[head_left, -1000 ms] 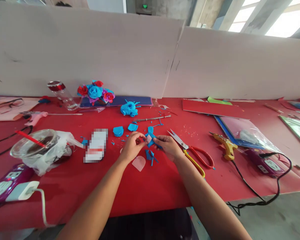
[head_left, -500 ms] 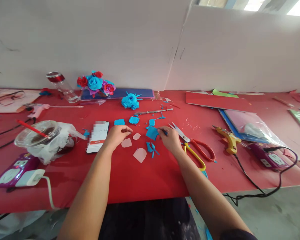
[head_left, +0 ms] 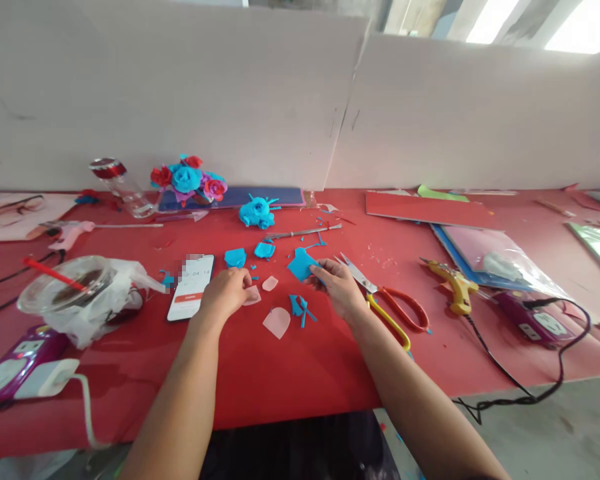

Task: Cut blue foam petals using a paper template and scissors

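Red desk (head_left: 260, 380): my right hand (head_left: 341, 287) pinches blue paper (head_left: 299, 267); my left hand (head_left: 225, 291) touches a pink cutout (head_left: 256, 297), grip unclear

The table (head_left: 265, 393) lies bare along its front edge between the forearms (head_left: 183, 387); farther back, pink pieces (head_left: 277, 323) and blue scraps (head_left: 295, 305) interrupt it. The phone (head_left: 190, 297) bars low passage leftward, the scissors (head_left: 373, 289) rightward; a partition (head_left: 180, 87) walls the back edge.

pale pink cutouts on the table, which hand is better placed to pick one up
Probably the left hand: its fingertips are right at one pale pink cutout, while the right hand is occupied, pinching a blue piece.
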Action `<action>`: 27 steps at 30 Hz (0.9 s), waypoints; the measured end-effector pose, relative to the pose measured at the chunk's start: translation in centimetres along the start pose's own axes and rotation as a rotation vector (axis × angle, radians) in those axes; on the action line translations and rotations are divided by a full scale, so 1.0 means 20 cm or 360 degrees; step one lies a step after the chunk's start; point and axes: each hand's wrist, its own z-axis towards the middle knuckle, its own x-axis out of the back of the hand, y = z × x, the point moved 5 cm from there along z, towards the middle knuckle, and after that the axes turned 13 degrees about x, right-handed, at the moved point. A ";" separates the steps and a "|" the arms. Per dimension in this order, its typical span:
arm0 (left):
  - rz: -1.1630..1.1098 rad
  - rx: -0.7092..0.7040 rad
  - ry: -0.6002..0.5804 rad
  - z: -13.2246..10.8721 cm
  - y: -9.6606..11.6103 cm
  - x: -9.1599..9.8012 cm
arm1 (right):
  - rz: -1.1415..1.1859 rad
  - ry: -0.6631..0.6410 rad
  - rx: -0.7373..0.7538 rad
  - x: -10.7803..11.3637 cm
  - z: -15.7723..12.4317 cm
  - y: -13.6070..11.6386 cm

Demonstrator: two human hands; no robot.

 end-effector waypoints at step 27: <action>-0.1446 -0.0264 -0.0452 -0.16 0.30 -0.04 | -0.0160 -0.0125 0.0296 -0.07 -0.04 -0.04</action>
